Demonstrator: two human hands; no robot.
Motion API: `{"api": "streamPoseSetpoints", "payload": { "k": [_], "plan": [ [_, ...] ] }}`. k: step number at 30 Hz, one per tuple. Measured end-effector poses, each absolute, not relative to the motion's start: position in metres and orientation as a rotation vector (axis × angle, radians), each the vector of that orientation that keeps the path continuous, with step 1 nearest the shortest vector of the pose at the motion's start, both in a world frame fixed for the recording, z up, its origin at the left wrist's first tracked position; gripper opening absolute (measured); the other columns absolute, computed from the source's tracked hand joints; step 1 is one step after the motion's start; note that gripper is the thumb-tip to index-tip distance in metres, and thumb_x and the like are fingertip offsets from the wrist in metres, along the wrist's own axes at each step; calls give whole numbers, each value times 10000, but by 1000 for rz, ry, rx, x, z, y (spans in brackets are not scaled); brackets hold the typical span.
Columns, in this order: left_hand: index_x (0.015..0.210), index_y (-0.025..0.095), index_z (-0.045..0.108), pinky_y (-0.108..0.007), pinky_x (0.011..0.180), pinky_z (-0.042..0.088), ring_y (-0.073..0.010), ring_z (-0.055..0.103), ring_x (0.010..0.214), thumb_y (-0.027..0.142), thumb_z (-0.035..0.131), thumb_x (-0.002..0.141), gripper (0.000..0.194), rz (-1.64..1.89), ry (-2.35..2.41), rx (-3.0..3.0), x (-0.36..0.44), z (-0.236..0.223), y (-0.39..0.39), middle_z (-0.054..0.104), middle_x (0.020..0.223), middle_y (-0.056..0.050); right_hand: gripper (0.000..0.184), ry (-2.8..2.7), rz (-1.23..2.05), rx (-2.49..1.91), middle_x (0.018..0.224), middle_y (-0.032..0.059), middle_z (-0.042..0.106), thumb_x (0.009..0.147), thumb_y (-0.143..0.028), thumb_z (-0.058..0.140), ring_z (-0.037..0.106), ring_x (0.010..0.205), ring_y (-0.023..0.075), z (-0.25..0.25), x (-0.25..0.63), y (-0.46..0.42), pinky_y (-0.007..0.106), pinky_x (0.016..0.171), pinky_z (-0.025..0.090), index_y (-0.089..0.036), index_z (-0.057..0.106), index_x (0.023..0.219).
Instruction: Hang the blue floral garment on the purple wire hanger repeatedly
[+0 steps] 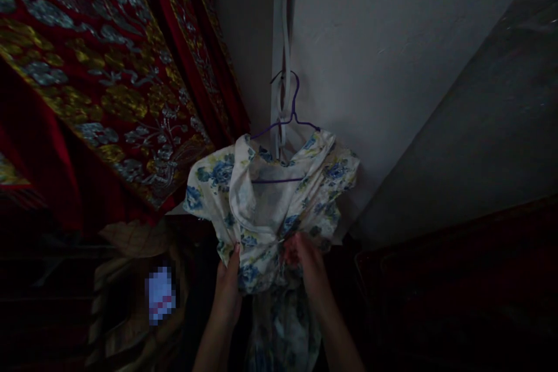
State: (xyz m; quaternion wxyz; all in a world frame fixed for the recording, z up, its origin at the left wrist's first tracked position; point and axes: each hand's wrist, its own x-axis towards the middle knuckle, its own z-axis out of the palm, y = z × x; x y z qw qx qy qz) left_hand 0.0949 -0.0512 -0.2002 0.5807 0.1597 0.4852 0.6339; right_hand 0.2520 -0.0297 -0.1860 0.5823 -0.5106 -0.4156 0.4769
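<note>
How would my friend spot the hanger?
Start at the big, plain grey wall. Before it is a white, blue-flowered, short-sleeved cloth garment; from its neckline rises the thin purple wire hanger. Its purple colour sets it apart from the long white cord beside it.

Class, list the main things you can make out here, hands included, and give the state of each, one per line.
Floral garment: on the hanger, neckline open, front creased.
Purple hanger: hook up, inside the garment's shoulders.
Red embroidered cloth: hanging, slanted in view.
Left hand: gripping the garment's side.
Right hand: at the garment's front, blurred; grip unclear.
</note>
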Motion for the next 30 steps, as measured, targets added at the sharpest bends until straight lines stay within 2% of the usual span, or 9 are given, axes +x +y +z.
{"api": "streamPoseSetpoints", "payload": {
  "k": [3, 8, 14, 16, 19, 21, 23, 27, 30],
  "plan": [
    [1349, 253, 580, -422, 1015, 561, -292, 696, 1178, 482, 739, 830, 589, 1448, 1152, 402, 96, -199, -58, 720, 1285, -95, 596, -1057, 1289, -1111, 570, 8, 520, 803, -788, 555, 474, 546, 169, -184, 239, -32, 307, 554, 388, -217, 560, 632],
    [1241, 215, 637, -421, 976, 557, -312, 690, 1151, 552, 734, 796, 567, 1470, 1205, 562, 98, -197, -62, 747, 1160, -95, 497, -1178, 1272, -1093, 562, -25, 477, 828, -649, 623, 444, 562, 132, -169, 242, -32, 259, 552, 341, -204, 545, 620],
    [1155, 262, 572, -404, 1077, 440, -275, 563, 1219, 389, 747, 809, 408, 1926, 1756, 1086, 99, -202, -62, 593, 1231, -66, 436, -1038, 1288, -1166, 525, -24, 470, 793, -567, 626, 423, 507, 125, -180, 252, -45, 262, 516, 327, -211, 512, 569],
    [1107, 261, 608, -387, 1039, 453, -274, 586, 1157, 308, 710, 823, 306, 1709, 1631, 1387, 112, -201, -60, 619, 1172, -73, 421, -1113, 1341, -1152, 489, -17, 482, 802, -525, 607, 432, 486, 127, -177, 251, -47, 265, 520, 345, -211, 509, 539],
    [1003, 249, 661, -357, 860, 517, -257, 653, 913, 245, 619, 827, 180, 1338, 1292, 1525, 136, -200, -51, 690, 965, -64, 392, -1214, 1384, -1128, 464, -7, 513, 822, -459, 572, 468, 473, 129, -166, 247, -47, 260, 529, 375, -207, 517, 527],
    [808, 241, 644, -331, 701, 511, -232, 620, 712, 284, 581, 824, 78, 1302, 1243, 1455, 145, -200, -44, 662, 749, -37, 355, -1232, 1412, -1132, 458, -8, 534, 821, -438, 562, 483, 457, 126, -159, 245, -45, 250, 512, 376, -202, 551, 556],
    [653, 239, 583, -310, 604, 472, -214, 571, 611, 335, 578, 819, 191, 1310, 1253, 1406, 146, -203, -39, 603, 614, -17, 325, -1224, 1460, -1138, 453, -9, 556, 808, -445, 557, 458, 414, 113, -154, 246, -42, 236, 462, 343, -193, 599, 608],
    [712, 229, 692, -333, 676, 493, -260, 653, 732, 368, 597, 856, 222, 1215, 1275, 1420, 139, -214, -37, 708, 728, -45, 306, -1127, 1418, -1135, 450, 8, 592, 747, -449, 562, 390, 346, 89, -133, 258, -18, 216, 380, 251, -173, 641, 640],
    [750, 224, 752, -345, 691, 496, -287, 683, 770, 387, 590, 892, 270, 1127, 1346, 1423, 139, -228, -39, 752, 779, -66, 310, -1058, 1247, -1084, 449, 17, 595, 707, -454, 596, 404, 346, 81, -88, 273, 19, 205, 368, 257, -160, 652, 627]
  ]
}}
